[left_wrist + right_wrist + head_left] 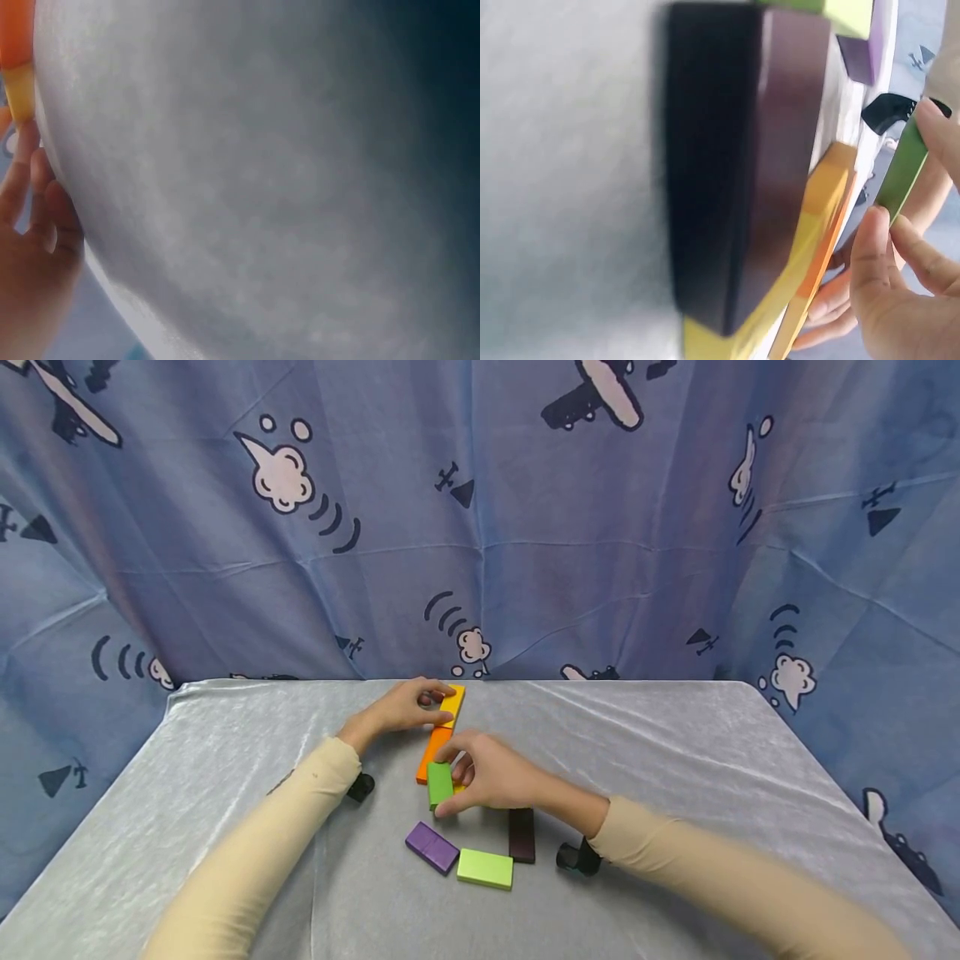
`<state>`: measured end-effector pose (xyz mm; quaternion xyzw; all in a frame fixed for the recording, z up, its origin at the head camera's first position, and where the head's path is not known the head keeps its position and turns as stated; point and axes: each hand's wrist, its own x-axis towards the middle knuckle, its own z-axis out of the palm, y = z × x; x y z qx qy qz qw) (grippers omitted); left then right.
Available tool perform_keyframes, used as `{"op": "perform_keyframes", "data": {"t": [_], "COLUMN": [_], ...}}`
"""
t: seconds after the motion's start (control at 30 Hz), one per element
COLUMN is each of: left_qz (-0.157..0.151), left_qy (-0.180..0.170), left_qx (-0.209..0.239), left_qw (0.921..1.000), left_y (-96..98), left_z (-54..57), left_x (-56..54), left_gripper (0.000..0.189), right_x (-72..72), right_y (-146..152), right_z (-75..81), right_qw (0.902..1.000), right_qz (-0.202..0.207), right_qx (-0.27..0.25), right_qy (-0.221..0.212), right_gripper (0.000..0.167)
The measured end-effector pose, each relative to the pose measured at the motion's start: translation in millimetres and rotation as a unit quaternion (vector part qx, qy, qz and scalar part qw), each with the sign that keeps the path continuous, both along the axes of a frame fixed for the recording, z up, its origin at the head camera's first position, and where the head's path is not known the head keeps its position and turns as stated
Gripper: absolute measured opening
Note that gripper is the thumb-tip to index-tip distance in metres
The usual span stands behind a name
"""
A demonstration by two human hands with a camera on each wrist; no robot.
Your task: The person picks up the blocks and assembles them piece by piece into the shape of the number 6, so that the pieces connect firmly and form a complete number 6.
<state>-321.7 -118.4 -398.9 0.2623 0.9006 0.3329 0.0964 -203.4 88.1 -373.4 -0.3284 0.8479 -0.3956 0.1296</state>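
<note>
My right hand (498, 772) pinches a green block (440, 786) between thumb and fingertips, raised above the cloth. The right wrist view shows that green block (904, 172) edge-on. Further back, my left hand (411, 704) has its thumb and a finger about a yellow block (452, 703), which lies end to end with an orange block (433, 752). The left wrist view catches the fingers at the yellow block (21, 94) near its left edge. Under my right hand another yellow block (780, 300) is mostly hidden in the head view.
Nearer me lie a purple block (432, 847), a light green block (485, 868) and a dark brown block (522, 836). Grey cloth (637, 735) covers the table, with a patterned blue curtain (525, 577) behind it. Black wrist cameras (577, 858) sit by both wrists.
</note>
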Motion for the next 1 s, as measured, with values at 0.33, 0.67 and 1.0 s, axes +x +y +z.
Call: {"op": "perform_keyframes", "data": {"t": [0.33, 0.67, 1.0], "left_qz": [-0.005, -0.008, -0.011], "left_qy": [0.009, 0.008, 0.003], "left_qx": [0.002, 0.001, 0.002], "left_qw": [0.9999, 0.9999, 0.9999], "left_y": [-1.3, -1.5, -2.0], "left_z": [-2.2, -2.6, -2.9], "left_x": [-0.6, -1.1, -1.2], "left_gripper": [0.048, 0.049, 0.050], "right_x": [0.6, 2.9, 3.5], "right_y": [-16.5, -23.8, -30.3], "right_z": [-0.8, -1.9, -4.8], "right_qw": [0.9998, 0.9994, 0.9982], "right_qz": [0.015, 0.011, 0.008], "right_qx": [0.000, 0.025, 0.042], "right_qy": [0.011, 0.022, 0.041], "right_gripper": [0.057, 0.059, 0.059]}}
